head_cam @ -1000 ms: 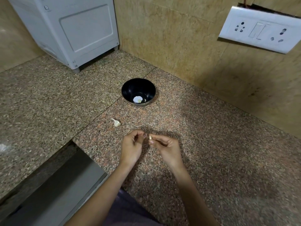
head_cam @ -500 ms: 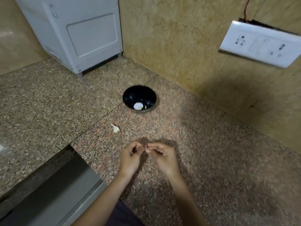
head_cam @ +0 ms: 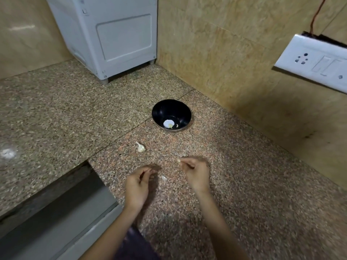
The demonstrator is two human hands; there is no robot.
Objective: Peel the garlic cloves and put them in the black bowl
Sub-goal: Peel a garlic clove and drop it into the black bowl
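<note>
The black bowl [head_cam: 159,111] stands on the granite counter near the wall, with pale garlic pieces at its bottom. An unpeeled garlic clove [head_cam: 140,147] lies on the counter in front of the bowl. My right hand [head_cam: 196,171] pinches a small garlic clove [head_cam: 179,161] at its fingertips. My left hand [head_cam: 138,182] hovers a little apart with loosely curled fingers and nothing visible in it. Between the two hands a thin white piece of garlic skin [head_cam: 164,178] is seen just above or on the counter.
A white appliance [head_cam: 112,34] stands in the back corner. A tiled wall with a white switch plate [head_cam: 315,62] runs along the right. The counter's edge drops off at the lower left, over a grey cabinet front [head_cam: 56,222].
My hands have come apart: the right moved right and forward with the clove, the left drew back. A strip of skin has come off and now shows between them.
</note>
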